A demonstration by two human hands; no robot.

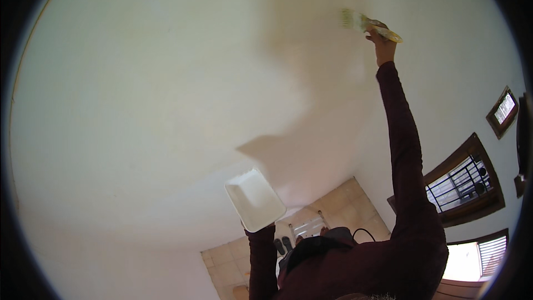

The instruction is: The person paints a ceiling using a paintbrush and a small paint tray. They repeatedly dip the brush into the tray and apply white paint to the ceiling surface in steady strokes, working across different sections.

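The right grip (382,43) is raised high, fingers wrapped around a wide paintbrush (358,23). There is little gap in that hold: the thumb and fingers meet the brush near the base of its head, and the yellowish handle sticks out past the hand to the right. The pale bristles point left, at the whitish wall (139,83); whether their tips touch it cannot be told.

The left grip (244,225) is low, near the lower middle of the view, bearing a white tray (256,203) from below its near end. Most of this hand is hidden by the tray, so how far its fingers are spread or bent cannot be seen. The tray is tilted, its hollow facing up toward the camera, well apart from the brush.

A dark maroon sleeve (404,144) covers the raised arm. A large shadow (311,28) falls across the wall just left of the brush. Below are tan floor tiles (347,203) and a pair of dark slippers (282,245). At the right is a wood-framed window (463,183) with dark bars, a smaller window (504,107) above it.
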